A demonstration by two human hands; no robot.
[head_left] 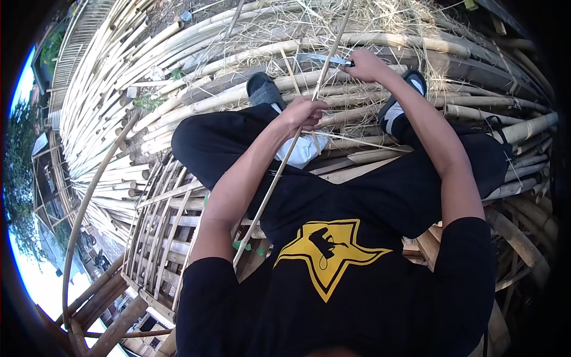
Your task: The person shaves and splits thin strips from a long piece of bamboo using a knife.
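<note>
My left hand is closed round a long thin bamboo strip, which runs from beside my left arm up past the top of the view. Up and to the right, my right hand grips the dark handle of a knife. Its blade points left and meets or crosses the strip above my left hand; whether they touch is unclear. A white cloth or bag lies below my left hand, between my legs.
Bamboo poles cover the ground ahead and to the left. Pale shavings are scattered at the top. A slatted bamboo frame stands at my left, with a curved pole beyond. My sandalled feet rest near the poles.
</note>
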